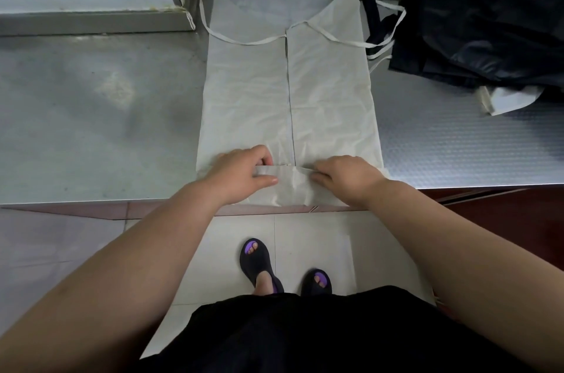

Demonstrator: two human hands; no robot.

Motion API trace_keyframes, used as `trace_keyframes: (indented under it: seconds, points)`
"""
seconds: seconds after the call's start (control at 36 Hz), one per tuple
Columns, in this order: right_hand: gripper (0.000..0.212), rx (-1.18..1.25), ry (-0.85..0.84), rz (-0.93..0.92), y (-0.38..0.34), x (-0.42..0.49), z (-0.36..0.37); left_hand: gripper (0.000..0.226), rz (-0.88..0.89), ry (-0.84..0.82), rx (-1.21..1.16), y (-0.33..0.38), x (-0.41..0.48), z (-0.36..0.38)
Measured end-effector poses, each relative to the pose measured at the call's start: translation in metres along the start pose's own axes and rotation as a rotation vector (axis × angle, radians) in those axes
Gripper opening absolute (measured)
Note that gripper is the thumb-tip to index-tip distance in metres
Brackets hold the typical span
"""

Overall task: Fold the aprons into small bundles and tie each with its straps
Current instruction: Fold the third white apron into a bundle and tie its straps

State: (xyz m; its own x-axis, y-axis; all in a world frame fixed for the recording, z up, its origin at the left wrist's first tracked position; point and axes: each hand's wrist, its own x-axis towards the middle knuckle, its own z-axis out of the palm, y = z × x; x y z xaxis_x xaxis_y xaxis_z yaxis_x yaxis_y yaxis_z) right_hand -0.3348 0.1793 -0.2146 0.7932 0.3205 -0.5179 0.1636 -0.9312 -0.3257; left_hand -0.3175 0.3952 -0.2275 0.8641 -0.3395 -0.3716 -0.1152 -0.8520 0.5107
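Both hands grasp the near hem of the long cream-white apron of thin fabric. It lies flat on the grey steel bench, folded lengthwise into a narrow strip that runs from the bench's near edge toward its far side. The grip of the left hand is closed, with the fingers curled over a first small fold and the thumb on the near side. The right hand pinches the same fold.

I see several risks:
- If one hand goes faster, the bundle may become crooked.
- The two flaps meet along the middle and can open.
- The thin cream straps lie loose at the bench's far side. Some reach the heap of dark navy aprons at the bench's far right, so they could snag there or be rolled inside, leaving nothing for tying.
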Motion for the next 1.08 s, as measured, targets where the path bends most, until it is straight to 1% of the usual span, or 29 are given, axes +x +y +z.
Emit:
trace_keyframes:
  seconds: [0.08, 0.14, 0.22, 0.28, 0.36, 0.42, 0.44, 0.47, 0.53, 0.61, 0.64, 0.69, 0.75, 0.78, 0.81, 0.83, 0.86, 0.89, 0.94, 0.97, 1.0, 1.03, 1.06, 1.08]
  points:
    - [0.026, 0.100, -0.032, 0.015, 0.002, 0.000, 0.001, 0.015, -0.007, -0.010, 0.016, 0.000, 0.000, 0.003]
    - [0.026, 0.155, -0.043, 0.031, 0.003, 0.002, -0.001, 0.016, 0.011, -0.014, 0.073, 0.001, 0.001, 0.004]
    - [0.037, 0.196, -0.043, 0.024, 0.005, 0.005, -0.003, 0.023, -0.004, -0.064, 0.102, 0.002, 0.000, 0.002]
    - [0.039, 0.199, -0.045, 0.017, 0.005, 0.004, -0.005, 0.022, -0.001, -0.105, 0.089, 0.003, -0.001, -0.001]
    - [0.037, 0.196, -0.047, 0.008, 0.006, 0.000, -0.004, 0.015, 0.001, -0.170, 0.037, 0.002, -0.002, -0.005]
    - [0.031, 0.161, -0.033, 0.009, 0.005, -0.001, 0.000, 0.012, -0.011, -0.198, 0.013, 0.004, -0.002, -0.006]
    - [0.023, 0.133, -0.018, 0.007, 0.005, 0.000, 0.002, 0.015, -0.004, -0.203, 0.052, 0.006, -0.002, -0.005]
    - [0.021, 0.082, 0.013, 0.009, 0.004, 0.002, 0.004, 0.018, 0.009, -0.196, 0.118, 0.008, -0.001, -0.004]
    - [0.035, -0.064, 0.091, 0.004, 0.002, 0.004, 0.008, 0.022, 0.040, -0.132, 0.238, 0.010, -0.001, 0.000]
    - [0.039, -0.187, 0.169, -0.028, 0.001, 0.009, 0.012, 0.022, 0.119, -0.005, 0.303, 0.007, 0.001, 0.009]
    - [0.038, -0.199, 0.193, -0.034, 0.002, 0.011, 0.013, 0.022, 0.145, 0.050, 0.305, 0.005, -0.001, 0.014]
    - [0.035, -0.227, 0.253, -0.019, 0.003, 0.010, 0.016, 0.021, 0.243, 0.217, 0.324, 0.000, -0.004, 0.022]
    - [0.029, -0.306, 0.398, -0.020, 0.004, 0.008, 0.017, 0.031, 0.346, 0.355, 0.351, -0.007, -0.009, 0.030]
    - [0.025, -0.339, 0.452, -0.028, 0.004, 0.008, 0.020, 0.035, 0.393, 0.389, 0.367, -0.010, -0.011, 0.035]
    - [0.022, -0.349, 0.512, -0.049, 0.004, 0.008, 0.022, 0.036, 0.428, 0.388, 0.375, -0.012, -0.012, 0.038]
    - [0.019, -0.343, 0.538, -0.087, 0.005, 0.007, 0.025, 0.030, 0.455, 0.387, 0.378, -0.012, -0.014, 0.040]
    - [0.021, -0.320, 0.541, -0.144, 0.007, 0.006, 0.029, 0.020, 0.463, 0.373, 0.380, -0.011, -0.018, 0.041]
    - [0.029, -0.273, 0.508, -0.186, 0.008, 0.004, 0.032, 0.018, 0.454, 0.373, 0.378, -0.011, -0.020, 0.042]
    - [0.050, -0.188, 0.345, -0.177, 0.008, -0.005, 0.032, 0.041, 0.425, 0.307, 0.378, -0.011, -0.026, 0.043]
    - [0.063, -0.184, 0.265, -0.139, 0.007, -0.010, 0.031, 0.052, 0.417, 0.268, 0.399, -0.012, -0.027, 0.043]
    - [0.076, -0.229, 0.198, -0.110, 0.008, -0.015, 0.031, 0.062, 0.417, 0.235, 0.436, -0.014, -0.028, 0.044]
    - [0.083, -0.277, 0.148, -0.096, 0.010, -0.017, 0.031, 0.069, 0.400, 0.190, 0.473, -0.015, -0.029, 0.043]
    - [0.084, -0.313, 0.129, -0.101, 0.012, -0.018, 0.032, 0.073, 0.386, 0.154, 0.488, -0.015, -0.029, 0.043]
    - [0.080, -0.337, 0.134, -0.105, 0.013, -0.018, 0.033, 0.074, 0.365, 0.135, 0.492, -0.013, -0.030, 0.043]
